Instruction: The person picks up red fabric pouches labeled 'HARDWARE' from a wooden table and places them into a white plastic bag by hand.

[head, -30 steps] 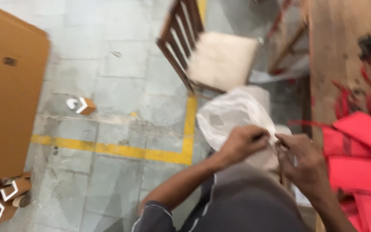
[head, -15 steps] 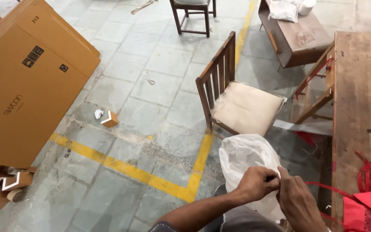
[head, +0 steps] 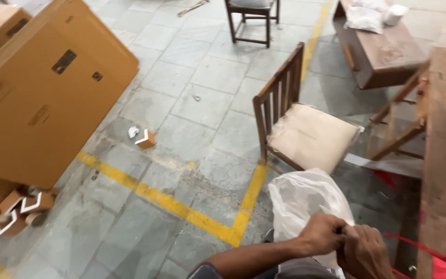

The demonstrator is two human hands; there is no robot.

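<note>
At bottom edge, both hands pinch the bag (head: 305, 201), thin crinkled white plastic: left hand (head: 325, 233) closed on it, right hand (head: 363, 254) partly cut off, grip hard to see. Behind stands a wooden chair (head: 305, 135) with cushion.

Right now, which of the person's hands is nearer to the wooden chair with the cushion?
The left. The left hand grips the white plastic bag just below the wooden chair. The right hand sits lower and further right, pressed against the left, farther from the chair.
</note>
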